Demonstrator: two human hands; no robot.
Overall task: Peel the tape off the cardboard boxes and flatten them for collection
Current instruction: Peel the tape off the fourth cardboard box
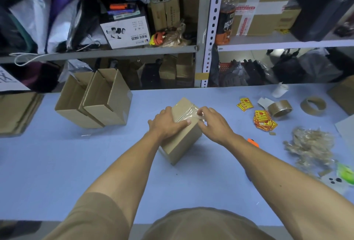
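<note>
Small brown cardboard box (181, 134) sits centre of the pale blue surface (76, 172), tilted on an edge. Left hand (168, 122) lies flat on top, fingers straight, likely pinning it against the pull. Right hand (212, 122) pinches the lifted clear tape strip (188, 114) at the box's 1 o'clock corner. 2 open brown cartons (95, 99) wait at 10 o'clock; crumpled peeled-tape heap (310, 145) at 3 o'clock, probably kept clear of the work.
</note>
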